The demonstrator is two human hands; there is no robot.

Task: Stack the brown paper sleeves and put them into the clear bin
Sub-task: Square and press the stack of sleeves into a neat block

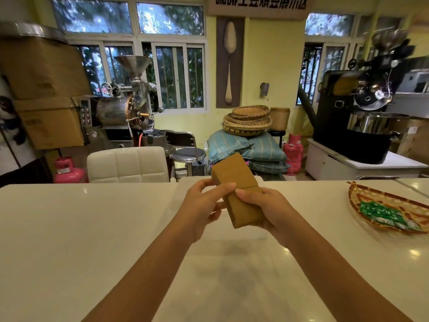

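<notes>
A stack of brown paper sleeves [234, 174] is held tilted above the white table [69, 228], its far end pointing up and away from me. The top sleeve sits shifted further away than the ones under it. My left hand [200, 205] grips the stack's left edge, thumb on top at the middle. My right hand [267, 211] clasps the near right part, its thumb lying across the top. A clear bin [192, 179] shows only faintly under my hands; its far rim runs behind the stack.
A woven tray [371, 194] with green packets lies on the table at the right. Past the table's far edge stand a white padded chair [128, 163] and a black stool [188, 154]. Roasting machines, boxes and baskets line the back wall.
</notes>
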